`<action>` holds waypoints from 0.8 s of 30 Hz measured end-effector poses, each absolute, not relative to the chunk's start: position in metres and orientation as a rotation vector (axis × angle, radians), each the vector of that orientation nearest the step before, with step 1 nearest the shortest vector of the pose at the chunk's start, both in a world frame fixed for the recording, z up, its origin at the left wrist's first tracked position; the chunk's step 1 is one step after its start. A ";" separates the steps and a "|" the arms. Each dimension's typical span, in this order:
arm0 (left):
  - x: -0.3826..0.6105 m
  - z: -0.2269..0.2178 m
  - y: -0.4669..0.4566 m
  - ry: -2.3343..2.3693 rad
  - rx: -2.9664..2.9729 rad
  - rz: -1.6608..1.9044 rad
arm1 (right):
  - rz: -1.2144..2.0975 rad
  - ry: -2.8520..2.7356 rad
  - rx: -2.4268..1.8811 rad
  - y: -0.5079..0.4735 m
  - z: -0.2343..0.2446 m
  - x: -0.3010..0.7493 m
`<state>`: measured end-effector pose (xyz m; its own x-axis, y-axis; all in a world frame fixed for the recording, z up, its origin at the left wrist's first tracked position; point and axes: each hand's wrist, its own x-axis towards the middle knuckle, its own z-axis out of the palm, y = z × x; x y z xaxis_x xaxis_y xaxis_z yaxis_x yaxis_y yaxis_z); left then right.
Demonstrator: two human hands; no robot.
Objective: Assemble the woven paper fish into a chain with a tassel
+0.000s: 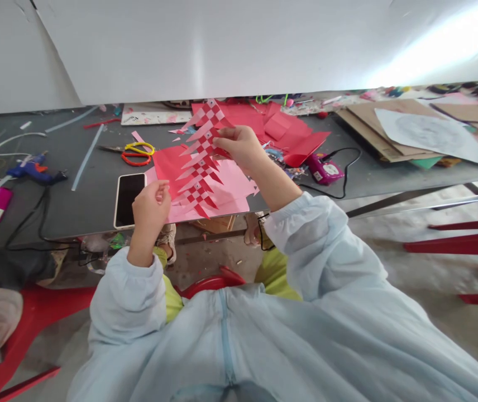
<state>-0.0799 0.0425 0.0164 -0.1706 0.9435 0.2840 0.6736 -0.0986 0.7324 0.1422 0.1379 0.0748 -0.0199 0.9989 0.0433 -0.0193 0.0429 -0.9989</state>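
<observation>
A dark grey tabletop (65,209) runs across the view. On it, from left to right, lie a blue hot-glue gun (33,169), a translucent stick (88,157), a smartphone (129,202) near the front edge, scissors (137,154) with yellow and red handles, pink paper (234,187) reaching the front edge, loosely piled red paper (291,139), a magenta box (325,169) and stacked cardboard sheets (368,131).

Tabletop (96,204) lies open between phone (129,196) and glue gun (33,169), save one pale strip (87,159). Beyond the left hand (151,204), scissors (125,149) obstruct.
</observation>
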 end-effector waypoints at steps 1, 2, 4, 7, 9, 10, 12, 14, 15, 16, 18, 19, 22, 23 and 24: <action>-0.076 0.016 0.043 1.843 1.802 1.197 | 1.198 -1.213 -1.163 0.137 0.076 0.142; -0.071 0.016 0.044 1.829 1.859 1.269 | 1.194 -1.198 -1.168 0.136 0.076 0.141; -0.061 0.014 0.046 1.738 2.078 1.440 | 1.200 -1.191 -1.161 0.133 0.076 0.140; -0.043 0.010 0.050 1.560 2.352 1.535 | 1.223 -1.224 -1.120 0.128 0.073 0.137; -0.030 0.006 0.054 1.484 2.425 1.537 | 1.227 -1.258 -1.091 0.123 0.071 0.135; -0.023 0.004 0.056 1.462 2.433 1.563 | 1.220 -1.270 -1.082 0.120 0.070 0.134; -0.013 0.001 0.060 1.441 2.409 1.602 | 1.205 -1.296 -1.060 0.115 0.070 0.132; -0.007 -0.001 0.063 1.418 2.340 1.650 | 1.196 -1.371 -1.002 0.110 0.071 0.130; -0.006 -0.001 0.064 1.397 2.299 1.683 | 1.194 -1.434 -0.957 0.108 0.073 0.130; -0.006 -0.001 0.065 1.372 2.252 1.719 | 1.194 -1.508 -0.907 0.106 0.075 0.129; -0.007 0.001 0.068 1.322 2.136 1.808 | 1.185 -1.653 -0.822 0.102 0.081 0.129; -0.009 0.003 0.070 1.300 2.069 1.856 | 1.172 -1.718 -0.790 0.100 0.085 0.129; -0.017 0.012 0.076 1.250 1.848 1.979 | 1.094 -1.911 -0.701 0.093 0.097 0.128; -0.021 0.017 0.078 1.239 1.782 1.991 | 1.059 -1.971 -0.669 0.091 0.102 0.128; -0.026 0.023 0.079 1.226 1.729 1.988 | 1.027 -2.021 -0.642 0.089 0.106 0.128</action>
